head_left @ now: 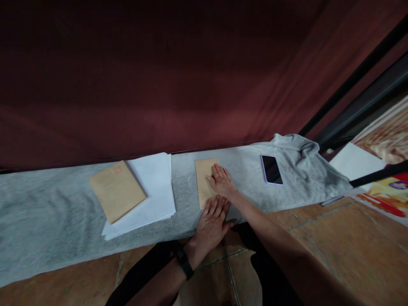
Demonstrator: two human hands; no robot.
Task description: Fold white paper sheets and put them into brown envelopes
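A brown paper envelope [204,180] lies flat on the grey cloth in front of me. My right hand [221,180] rests on its right side, palm down with fingers stretched out. Just below, my left hand [213,223] lies flat with its fingers over the envelope's lower right corner, covering that corner. A dark band is on the left wrist. Farther left, more brown envelopes [117,191], apparently a stack, sit at an angle on white paper sheets [156,187].
A phone [272,170] in a pale purple case lies right of the envelope. Grey cloth [63,229] covers the long narrow surface and bunches at its right end. Behind it hangs a dark red curtain [178,93]. Dark bars and printed packaging [382,197] stand at the right, above a tiled floor.
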